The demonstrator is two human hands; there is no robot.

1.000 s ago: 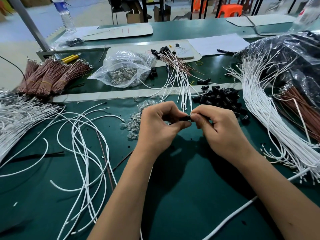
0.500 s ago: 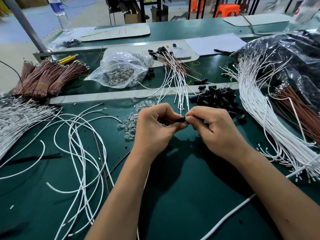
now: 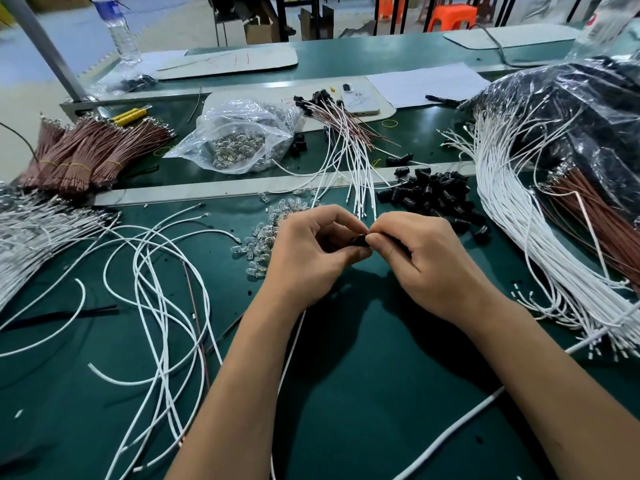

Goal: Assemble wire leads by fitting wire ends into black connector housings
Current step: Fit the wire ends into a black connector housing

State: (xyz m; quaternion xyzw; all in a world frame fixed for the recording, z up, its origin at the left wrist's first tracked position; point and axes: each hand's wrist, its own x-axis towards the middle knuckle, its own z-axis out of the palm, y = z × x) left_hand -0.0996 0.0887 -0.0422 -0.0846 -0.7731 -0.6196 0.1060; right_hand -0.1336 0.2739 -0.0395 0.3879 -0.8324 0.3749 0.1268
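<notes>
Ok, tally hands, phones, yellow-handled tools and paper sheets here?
Hands, both pinching the small black connector housing: 2 (left hand, right hand)
White rectangular phone: 1
Yellow-handled metal tool: 1
White paper sheet: 1
Total: 5

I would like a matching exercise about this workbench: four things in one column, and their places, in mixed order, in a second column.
Things:
1. brown wire bundles
2. pile of black housings
3. clear bag
4. water bottle

Places:
A. far left corner of the back table
B. just beyond the right hand
C. left side, behind the metal strip
D. middle, behind the metal strip

Pairs: 1-C, 2-B, 3-D, 4-A
</notes>
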